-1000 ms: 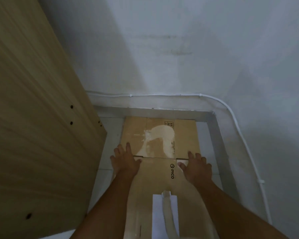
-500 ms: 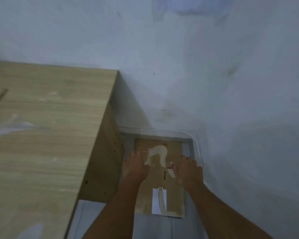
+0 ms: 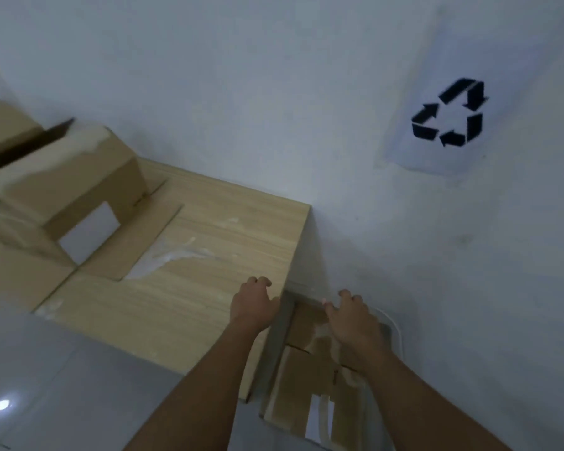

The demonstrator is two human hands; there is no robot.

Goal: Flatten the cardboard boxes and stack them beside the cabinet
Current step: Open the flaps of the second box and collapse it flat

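A flattened cardboard box [image 3: 310, 395] with a white label lies on the floor in the gap between the wooden cabinet [image 3: 189, 288] and the wall. My left hand [image 3: 253, 304] hovers over the cabinet's right edge, fingers curled, holding nothing. My right hand [image 3: 352, 315] hangs above the flat box, fingers apart and empty. On the cabinet top stands an unflattened cardboard box [image 3: 69, 187] with open flaps and a white label.
A sheet with a black recycling symbol [image 3: 446, 113] hangs on the white wall at the upper right. A white cable [image 3: 396, 327] runs along the floor edge by the wall. Glossy grey floor tiles [image 3: 46, 385] spread at the lower left.
Both hands have lifted off the flattened box, which stays on the floor. The view has risen and swung left, bringing the cabinet top and the standing box into sight.
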